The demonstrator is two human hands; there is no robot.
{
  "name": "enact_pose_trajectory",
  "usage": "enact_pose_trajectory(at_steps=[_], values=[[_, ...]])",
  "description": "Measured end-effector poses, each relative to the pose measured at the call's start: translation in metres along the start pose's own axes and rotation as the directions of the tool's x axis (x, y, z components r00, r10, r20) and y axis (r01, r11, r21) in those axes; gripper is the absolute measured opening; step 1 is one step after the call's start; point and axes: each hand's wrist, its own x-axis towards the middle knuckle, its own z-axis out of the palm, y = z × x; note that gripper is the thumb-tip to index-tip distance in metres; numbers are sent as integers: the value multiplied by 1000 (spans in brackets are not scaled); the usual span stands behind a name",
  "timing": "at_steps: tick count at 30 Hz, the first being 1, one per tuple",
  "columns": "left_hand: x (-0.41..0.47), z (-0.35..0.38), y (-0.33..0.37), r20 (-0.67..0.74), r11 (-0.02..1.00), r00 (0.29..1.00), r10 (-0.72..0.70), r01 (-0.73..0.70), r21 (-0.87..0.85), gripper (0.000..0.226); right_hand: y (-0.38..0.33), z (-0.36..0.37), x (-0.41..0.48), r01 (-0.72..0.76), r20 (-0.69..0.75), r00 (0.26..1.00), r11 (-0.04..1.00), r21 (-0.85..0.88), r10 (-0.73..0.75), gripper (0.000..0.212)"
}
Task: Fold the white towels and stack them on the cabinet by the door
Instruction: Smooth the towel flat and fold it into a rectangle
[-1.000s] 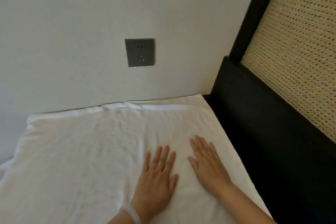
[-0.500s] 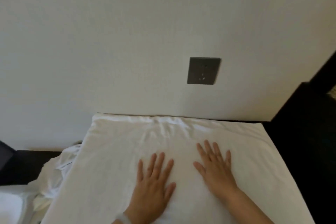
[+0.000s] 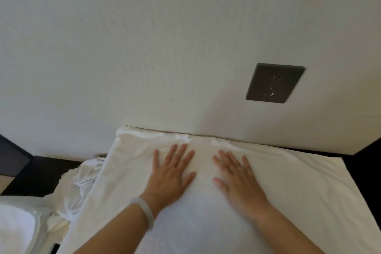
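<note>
1. The left hand (image 3: 172, 173) was laid flat on the white towel (image 3: 288, 192), palm down, with the fingers straight and spread. Nothing was gripped. A pale bracelet (image 3: 144, 210) was worn at its wrist.
2. The right hand (image 3: 237, 179) was pressed flat in the same way just beside it, slightly blurred, also holding nothing. A bare strip of towel was left between the two hands.
3. The towel was spread under both hands, and its far edge was bunched against the wall (image 3: 144, 47) just beyond the fingertips.
4. The towel's left edge was found near the left hand, while its far right corner lay well apart from the right hand. More cloth therefore lay to the right. The near end was cut off by the frame, so the long axis could not be fixed.
5. The smoothing was judged close to done. For a fold, each side edge would best be taken by the hand nearer to it.
6. A crumpled white cloth (image 3: 80, 183) was seen touching the towel's left edge, on a dark surface (image 3: 39, 173). A grey socket (image 3: 275, 83) was set in the wall at the far right.
</note>
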Motion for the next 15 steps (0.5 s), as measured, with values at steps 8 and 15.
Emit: enact_pose_trajectory(at_steps=[8, 15], values=[[-6, -10, -79, -45, 953, 954, -298, 295, -66, 75, 82, -11, -21, -347, -67, 936, 938, -26, 345, 87], [-36, -16, -75, 44, 904, 909, -415, 417, -90, 78, -11, 6, -40, -108, -56, 993, 994, 0, 108, 68]])
